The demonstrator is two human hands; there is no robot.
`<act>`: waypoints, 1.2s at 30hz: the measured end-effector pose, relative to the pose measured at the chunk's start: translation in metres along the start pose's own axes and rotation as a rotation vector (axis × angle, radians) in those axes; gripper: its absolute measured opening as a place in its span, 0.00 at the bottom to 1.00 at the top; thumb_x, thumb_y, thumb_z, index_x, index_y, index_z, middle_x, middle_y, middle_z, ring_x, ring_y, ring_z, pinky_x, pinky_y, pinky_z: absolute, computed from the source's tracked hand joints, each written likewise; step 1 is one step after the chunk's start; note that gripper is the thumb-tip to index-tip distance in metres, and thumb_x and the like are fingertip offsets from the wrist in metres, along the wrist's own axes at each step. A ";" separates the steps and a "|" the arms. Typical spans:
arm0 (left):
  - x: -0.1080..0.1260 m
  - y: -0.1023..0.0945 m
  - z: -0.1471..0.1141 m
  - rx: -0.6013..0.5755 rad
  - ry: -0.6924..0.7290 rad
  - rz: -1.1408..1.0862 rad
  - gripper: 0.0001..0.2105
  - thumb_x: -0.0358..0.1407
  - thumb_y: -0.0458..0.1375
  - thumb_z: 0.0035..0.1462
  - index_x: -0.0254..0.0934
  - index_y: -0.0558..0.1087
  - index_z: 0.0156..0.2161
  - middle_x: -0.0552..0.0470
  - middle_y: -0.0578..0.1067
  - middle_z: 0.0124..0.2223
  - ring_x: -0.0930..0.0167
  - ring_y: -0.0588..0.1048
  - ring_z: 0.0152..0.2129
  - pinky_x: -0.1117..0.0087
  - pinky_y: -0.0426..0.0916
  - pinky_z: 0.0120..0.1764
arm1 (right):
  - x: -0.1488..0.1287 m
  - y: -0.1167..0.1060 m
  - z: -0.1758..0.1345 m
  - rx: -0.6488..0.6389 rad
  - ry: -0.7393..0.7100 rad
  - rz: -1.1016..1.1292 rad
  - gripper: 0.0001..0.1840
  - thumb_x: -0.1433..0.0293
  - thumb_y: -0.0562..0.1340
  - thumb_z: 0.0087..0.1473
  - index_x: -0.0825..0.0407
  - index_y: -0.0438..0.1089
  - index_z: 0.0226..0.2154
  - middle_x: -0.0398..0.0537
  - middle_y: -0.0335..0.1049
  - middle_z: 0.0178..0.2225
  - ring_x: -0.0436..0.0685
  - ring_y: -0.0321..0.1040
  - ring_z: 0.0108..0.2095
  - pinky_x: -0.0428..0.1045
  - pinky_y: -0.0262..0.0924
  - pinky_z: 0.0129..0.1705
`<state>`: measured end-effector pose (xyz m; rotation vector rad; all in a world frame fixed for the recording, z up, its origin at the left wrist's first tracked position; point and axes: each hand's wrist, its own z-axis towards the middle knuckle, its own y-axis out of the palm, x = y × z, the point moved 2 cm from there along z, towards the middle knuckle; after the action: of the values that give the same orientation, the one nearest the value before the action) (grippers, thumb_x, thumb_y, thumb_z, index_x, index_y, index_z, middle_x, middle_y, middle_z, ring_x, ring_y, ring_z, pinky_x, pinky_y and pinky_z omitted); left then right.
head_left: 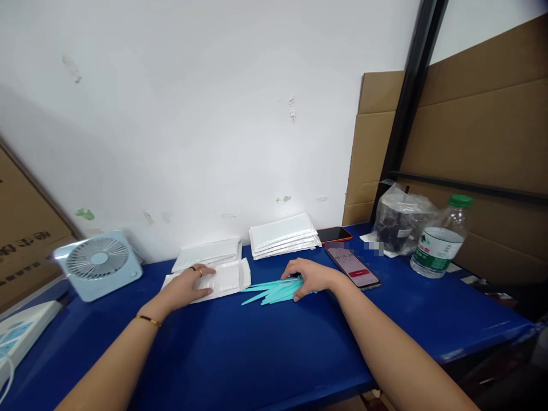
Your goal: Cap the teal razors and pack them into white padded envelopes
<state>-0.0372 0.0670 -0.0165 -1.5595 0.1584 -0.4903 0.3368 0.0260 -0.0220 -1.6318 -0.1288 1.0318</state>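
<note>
The blue counter [257, 354] looks smooth with a faint sheen. The white padded paper envelope [222, 279] at centre is matt; the thin turquoise plastic sticks [269, 291] look smooth. Far right, brown cardboard sheets [483, 137] are matt, and the clear plastic bottle [439, 240] is glossy.

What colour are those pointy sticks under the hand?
The sticks are light turquoise, lying on the blue table under the right hand. Head view.

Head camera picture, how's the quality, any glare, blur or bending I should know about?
Head view: even, soft light with faint shadows under the hands; pale sheen along the blue table near its right edge; wide-angle bending tilts the cardboard and black post; a small patch beside the phone is pixelated; the turquoise sticks are sharp.
</note>
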 end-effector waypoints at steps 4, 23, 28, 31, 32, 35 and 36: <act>0.003 0.017 -0.009 0.024 -0.019 -0.010 0.26 0.52 0.50 0.51 0.43 0.66 0.52 0.48 0.63 0.56 0.60 0.63 0.51 0.61 0.55 0.54 | -0.006 0.002 -0.001 -0.040 -0.037 -0.021 0.33 0.58 0.69 0.32 0.45 0.69 0.45 0.45 0.64 0.43 0.59 0.58 0.44 0.49 0.55 0.41; 0.142 0.034 0.044 -0.118 0.215 -0.239 0.11 0.42 0.53 0.49 0.37 0.72 0.31 0.54 0.73 0.27 0.73 0.69 0.23 0.75 0.58 0.25 | 0.006 0.002 0.003 0.224 0.052 -0.093 0.04 0.68 0.64 0.43 0.51 0.73 0.25 0.46 0.66 0.35 0.54 0.63 0.35 0.46 0.57 0.35; 0.138 0.036 0.059 -0.024 0.154 -0.260 0.10 0.41 0.53 0.50 0.37 0.72 0.31 0.53 0.73 0.28 0.72 0.70 0.25 0.74 0.59 0.27 | 0.021 -0.006 0.005 0.333 0.073 -0.211 0.04 0.68 0.64 0.45 0.52 0.72 0.24 0.46 0.66 0.36 0.55 0.61 0.40 0.49 0.53 0.42; 0.131 0.041 0.064 0.009 0.106 -0.250 0.09 0.40 0.53 0.50 0.37 0.71 0.31 0.52 0.73 0.29 0.71 0.70 0.27 0.72 0.60 0.28 | 0.032 -0.010 0.004 0.338 0.160 -0.269 0.05 0.68 0.66 0.44 0.52 0.72 0.23 0.47 0.65 0.35 0.57 0.61 0.40 0.50 0.53 0.42; 0.129 0.042 0.064 0.018 0.097 -0.251 0.09 0.40 0.53 0.50 0.37 0.71 0.32 0.51 0.73 0.30 0.70 0.71 0.28 0.72 0.60 0.29 | 0.034 -0.011 0.004 0.345 0.181 -0.272 0.05 0.68 0.66 0.43 0.52 0.72 0.23 0.47 0.65 0.35 0.57 0.61 0.41 0.50 0.53 0.42; 0.128 0.042 0.059 0.096 0.099 -0.219 0.12 0.42 0.56 0.47 0.38 0.71 0.36 0.51 0.73 0.34 0.69 0.70 0.31 0.72 0.61 0.32 | 0.030 -0.011 0.004 0.388 0.150 -0.240 0.05 0.66 0.65 0.45 0.51 0.73 0.26 0.48 0.63 0.37 0.58 0.60 0.43 0.51 0.52 0.44; 0.129 0.041 0.056 0.111 0.112 -0.204 0.13 0.43 0.57 0.47 0.39 0.71 0.36 0.51 0.72 0.34 0.69 0.70 0.32 0.71 0.61 0.33 | 0.026 -0.010 0.005 0.384 0.122 -0.224 0.06 0.65 0.64 0.46 0.50 0.73 0.27 0.48 0.63 0.38 0.58 0.59 0.44 0.51 0.51 0.45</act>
<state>0.1090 0.0645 -0.0287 -1.4470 0.0564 -0.7351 0.3536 0.0477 -0.0277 -1.2930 -0.0275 0.7317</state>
